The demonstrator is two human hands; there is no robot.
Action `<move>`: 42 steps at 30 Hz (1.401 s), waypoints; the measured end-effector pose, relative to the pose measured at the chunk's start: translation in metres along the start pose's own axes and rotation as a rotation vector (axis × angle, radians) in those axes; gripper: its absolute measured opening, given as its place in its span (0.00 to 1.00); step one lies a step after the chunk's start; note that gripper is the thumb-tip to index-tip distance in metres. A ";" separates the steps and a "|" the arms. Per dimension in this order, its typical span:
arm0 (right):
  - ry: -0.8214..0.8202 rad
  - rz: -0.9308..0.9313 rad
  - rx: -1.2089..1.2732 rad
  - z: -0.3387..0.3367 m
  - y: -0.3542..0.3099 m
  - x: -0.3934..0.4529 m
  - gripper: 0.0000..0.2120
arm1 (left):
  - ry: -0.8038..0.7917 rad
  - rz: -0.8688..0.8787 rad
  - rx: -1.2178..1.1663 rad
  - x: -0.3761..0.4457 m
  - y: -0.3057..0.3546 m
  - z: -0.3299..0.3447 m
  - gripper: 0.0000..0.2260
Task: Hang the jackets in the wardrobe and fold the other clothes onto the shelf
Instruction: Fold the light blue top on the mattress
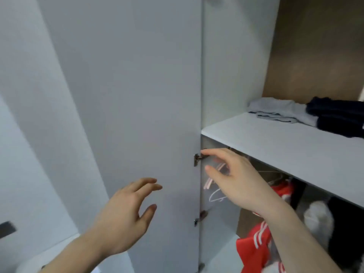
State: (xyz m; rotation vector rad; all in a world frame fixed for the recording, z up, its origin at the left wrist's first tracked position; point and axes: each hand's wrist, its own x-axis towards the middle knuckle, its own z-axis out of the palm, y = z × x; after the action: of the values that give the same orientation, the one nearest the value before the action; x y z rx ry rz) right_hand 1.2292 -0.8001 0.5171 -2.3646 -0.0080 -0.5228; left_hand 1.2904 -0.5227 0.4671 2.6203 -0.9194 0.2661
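Facing white wardrobe [137, 85], shelf [275, 142] with 2 folded garments [307, 113].

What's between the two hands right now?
Only the door's hinged edge, with its hinge; left hand and right hand hold nothing, head view.

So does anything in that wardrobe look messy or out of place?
Slightly. The pale blue garment on the shelf is loosely folded, its layers splayed. Below, a red striped jacket looks bunched rather than hanging straight. Nothing looks damaged.

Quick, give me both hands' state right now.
Left hand: open, fingers spread, holding nothing.
Right hand: open, fingers extended in front of the hangers, holding nothing.
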 end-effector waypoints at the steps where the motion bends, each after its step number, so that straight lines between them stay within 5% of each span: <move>1: -0.054 -0.072 0.034 0.025 -0.020 0.002 0.17 | 0.029 -0.094 0.009 -0.032 -0.025 -0.015 0.18; 8: -0.528 -0.478 0.251 0.194 -0.176 -0.045 0.17 | 0.238 -0.651 0.154 -0.297 -0.109 -0.108 0.19; 20: -1.078 -1.005 0.413 0.366 -0.414 -0.274 0.21 | 0.442 -1.352 0.223 -0.687 -0.027 -0.149 0.20; 30: -1.420 -1.255 0.464 0.453 -0.536 -0.454 0.23 | 0.618 -1.801 0.216 -0.866 0.063 -0.149 0.19; 42: -1.726 -1.408 0.482 0.581 -0.654 -0.603 0.23 | 0.731 -2.218 0.165 -0.996 0.070 -0.143 0.20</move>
State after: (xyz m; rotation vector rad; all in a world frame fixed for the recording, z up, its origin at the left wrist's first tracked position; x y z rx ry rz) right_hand 0.7915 0.1484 0.3239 -1.2567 -2.2148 0.9668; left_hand 0.4692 0.0462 0.3312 1.7711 2.0782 0.4815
